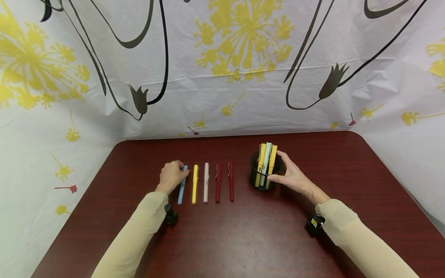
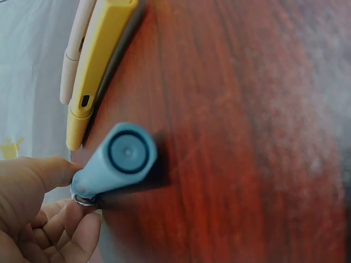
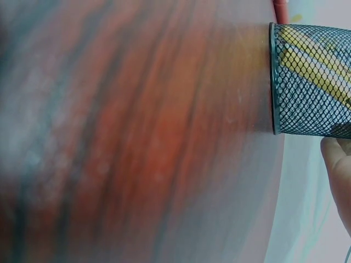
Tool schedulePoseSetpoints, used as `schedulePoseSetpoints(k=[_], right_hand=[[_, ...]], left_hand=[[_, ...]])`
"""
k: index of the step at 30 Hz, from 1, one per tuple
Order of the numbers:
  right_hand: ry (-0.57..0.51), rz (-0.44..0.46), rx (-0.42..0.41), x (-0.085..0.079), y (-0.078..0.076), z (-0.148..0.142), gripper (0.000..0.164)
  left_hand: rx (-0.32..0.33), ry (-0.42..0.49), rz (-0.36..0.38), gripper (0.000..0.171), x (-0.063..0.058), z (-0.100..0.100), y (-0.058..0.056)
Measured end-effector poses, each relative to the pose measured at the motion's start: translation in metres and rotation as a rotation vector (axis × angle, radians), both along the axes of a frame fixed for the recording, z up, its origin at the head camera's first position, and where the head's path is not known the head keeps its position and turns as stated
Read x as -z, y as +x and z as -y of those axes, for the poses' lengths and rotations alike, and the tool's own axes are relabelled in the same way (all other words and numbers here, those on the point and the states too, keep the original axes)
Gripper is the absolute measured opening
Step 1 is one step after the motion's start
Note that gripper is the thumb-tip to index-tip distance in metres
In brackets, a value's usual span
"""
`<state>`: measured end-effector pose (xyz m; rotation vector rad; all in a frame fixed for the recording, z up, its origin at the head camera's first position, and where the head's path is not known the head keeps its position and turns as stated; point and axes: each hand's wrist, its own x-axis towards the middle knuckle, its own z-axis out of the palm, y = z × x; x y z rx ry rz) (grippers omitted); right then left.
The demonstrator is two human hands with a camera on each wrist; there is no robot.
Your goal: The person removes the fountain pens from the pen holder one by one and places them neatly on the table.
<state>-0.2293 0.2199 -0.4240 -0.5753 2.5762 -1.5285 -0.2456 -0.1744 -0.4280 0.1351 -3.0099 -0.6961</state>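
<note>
Near the left end of a row of pens, my left hand [image 1: 172, 176] pinches the upper part of a blue pen [image 1: 182, 189] between thumb and fingers. In the left wrist view the end of the blue pen [image 2: 122, 156] faces the camera, tilted over the wood. On the right, my right hand [image 1: 291, 176] grips the side of a black mesh pen cup [image 1: 255, 177], its thumb in front and its other fingers partly hidden behind. Two yellow pens and a pale green pen [image 1: 266, 158] stand in the cup. The right wrist view shows the mesh wall [image 3: 312, 104] beside the thumb.
Right of the blue pen lie a yellow pen [image 1: 195, 185], a white pen [image 1: 206, 183] and two dark red pens [image 1: 231, 183], roughly parallel. They rest on a dark reddish-brown table [image 1: 236, 239]. A patterned white sheet [image 1: 215, 104] hangs behind the table's back edge.
</note>
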Motion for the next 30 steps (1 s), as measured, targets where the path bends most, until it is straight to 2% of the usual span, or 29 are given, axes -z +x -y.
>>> schedulePoseSetpoints(k=[11,30], right_hand=[[0.024,0.023,0.008,-0.0007,0.0007,0.0000,0.094],[0.015,0.023,0.007,-0.0021,0.0004,0.0003,0.093]], left_hand=[[0.012,-0.003,-0.010,0.035,0.0018,0.0012,0.0003],[0.011,-0.012,0.031,0.044,-0.0003,0.0035,0.0025]])
